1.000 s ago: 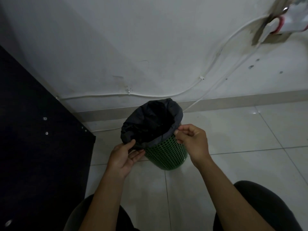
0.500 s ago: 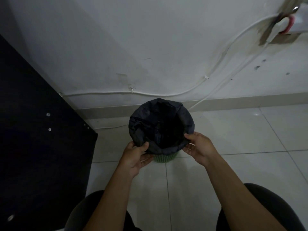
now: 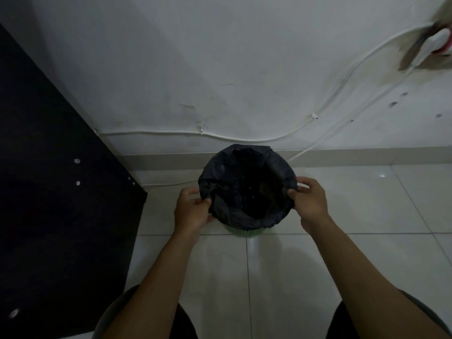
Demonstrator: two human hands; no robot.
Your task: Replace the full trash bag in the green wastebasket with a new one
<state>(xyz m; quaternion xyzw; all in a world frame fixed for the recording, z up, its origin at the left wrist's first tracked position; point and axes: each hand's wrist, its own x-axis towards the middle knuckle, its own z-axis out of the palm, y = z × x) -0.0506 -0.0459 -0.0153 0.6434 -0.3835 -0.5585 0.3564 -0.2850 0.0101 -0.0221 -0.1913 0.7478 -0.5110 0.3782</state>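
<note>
Tearing is the first risk. The bag (image 3: pixel 278 167) looks like thin film, folded out over the rim of the basket (image 3: pixel 244 232), and a sharp tug from either side could probably split it at the pinch. The left hand (image 3: pixel 193 211) has thumb and curled fingers nipped on the bag's edge, and the right hand (image 3: pixel 310 204) pinches the opposite edge the same way. Neither holds anything else. Uneven pulling could also tilt the basket, which seems light, or lift it along with the bag and spill whatever is inside. If the fold is let go carelessly, the edge may slump into the basket.

The basket stands on the floor (image 3: pixel 342 204) between the two hands and just beyond them, with only a sliver of green showing below the bag. The bag lines it and gapes open. Its inside is too dark to tell what it holds, beyond a few pale specks, or how full it is.
</note>
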